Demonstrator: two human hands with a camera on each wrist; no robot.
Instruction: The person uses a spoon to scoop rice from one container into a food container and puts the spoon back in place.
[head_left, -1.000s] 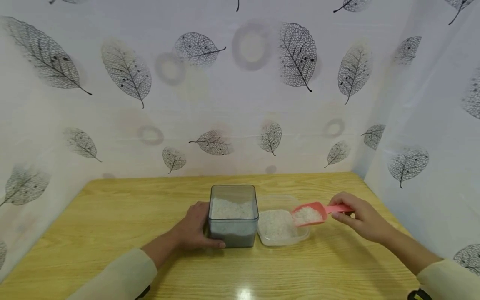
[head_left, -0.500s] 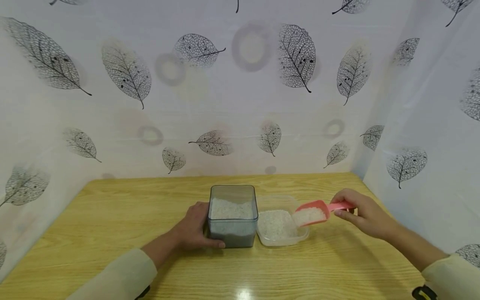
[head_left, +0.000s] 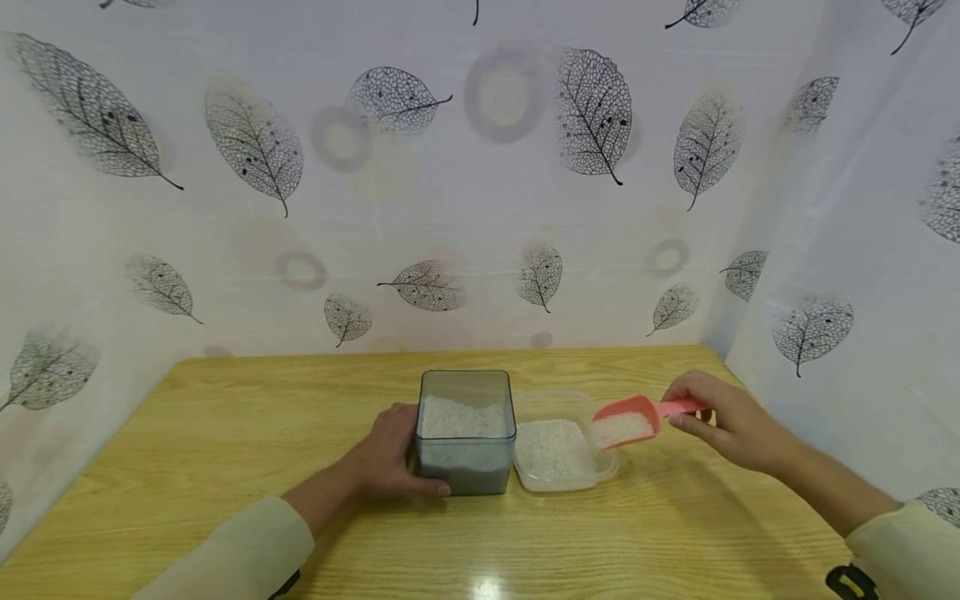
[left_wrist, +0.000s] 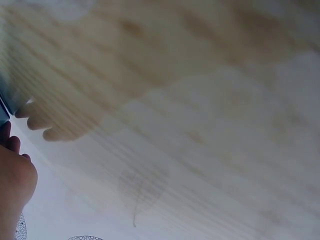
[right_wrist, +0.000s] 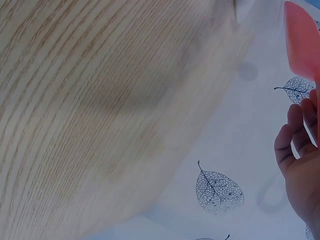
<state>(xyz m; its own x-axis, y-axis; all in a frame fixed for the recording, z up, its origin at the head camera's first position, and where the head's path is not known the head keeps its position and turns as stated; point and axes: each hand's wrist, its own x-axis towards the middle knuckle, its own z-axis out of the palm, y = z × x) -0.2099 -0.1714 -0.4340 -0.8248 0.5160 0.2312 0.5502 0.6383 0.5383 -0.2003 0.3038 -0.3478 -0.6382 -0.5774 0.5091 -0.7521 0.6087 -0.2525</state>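
My left hand point(head_left: 385, 457) holds the left side of a square smoky-clear plastic container point(head_left: 467, 438), thumb along its front and fingers partly hidden behind. White rice-like grains point(head_left: 463, 417) fill part of it. Against its right side stands a low clear plastic tub point(head_left: 558, 485), with a heap of the same grains point(head_left: 553, 450). Above the tub's right part, my right hand point(head_left: 731, 429) grips the handle of a pink scoop point(head_left: 649, 411) loaded with grains. In the right wrist view the scoop point(right_wrist: 302, 42) shows from its outer side, with curled fingers point(right_wrist: 296, 120) below it.
Both containers stand on a light wood-grain table point(head_left: 225, 417). A white leaf-print sheet point(head_left: 480, 192) hangs behind it and along both sides. The left wrist view is mostly blurred table and sheet, with only part of the left hand point(left_wrist: 17, 175) at its edge.
My right hand has moved the loaded scoop slightly up and to the right over the tub. The left hand and both containers have stayed in place.
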